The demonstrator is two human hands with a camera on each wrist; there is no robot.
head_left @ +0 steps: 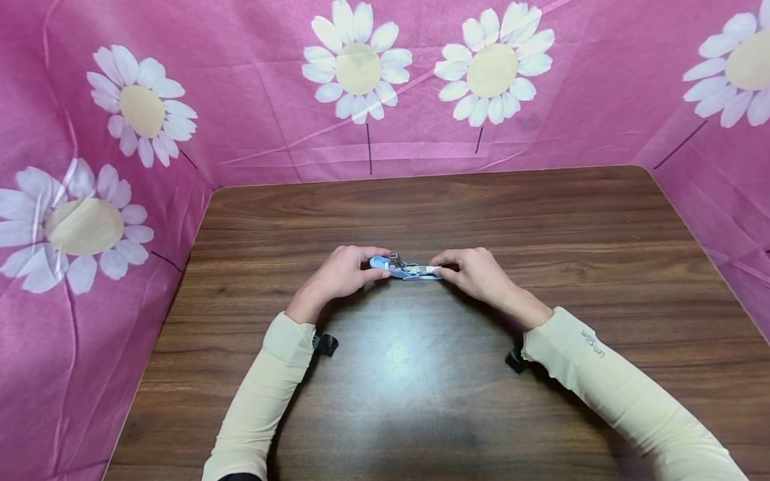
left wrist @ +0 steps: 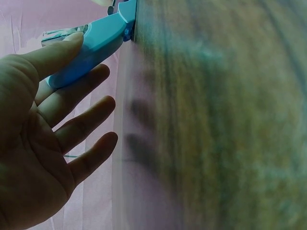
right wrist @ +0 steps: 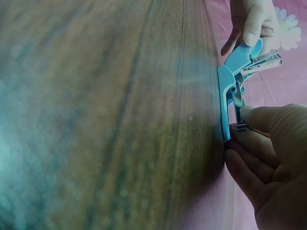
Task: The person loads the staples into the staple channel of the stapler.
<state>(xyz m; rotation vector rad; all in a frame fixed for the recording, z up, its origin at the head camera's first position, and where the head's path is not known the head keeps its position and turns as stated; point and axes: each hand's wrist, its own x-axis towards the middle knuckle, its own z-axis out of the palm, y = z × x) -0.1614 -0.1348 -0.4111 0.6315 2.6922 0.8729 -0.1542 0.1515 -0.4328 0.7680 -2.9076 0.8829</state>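
The opened stapler (head_left: 397, 272) is laid left-to-right on the table (head_left: 252, 214), its rounded blue end, pointing left, pinched by left-hand fingers (head_left: 375, 274); its right end is pinched by the right hand (head_left: 481, 275).

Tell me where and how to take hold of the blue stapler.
I'd pinch the blue stapler by its smooth, rounded end, coming from the person's left: that end juts outward, while the exposed metal parts further right look more awkward to hold.

Smooth plastic forms the stapler (left wrist: 98, 40), with shiny metal parts (right wrist: 259, 66); from afar I see a glossy wood-grain tabletop (head_left: 397, 414) and matt cloth sleeves (head_left: 259, 401).
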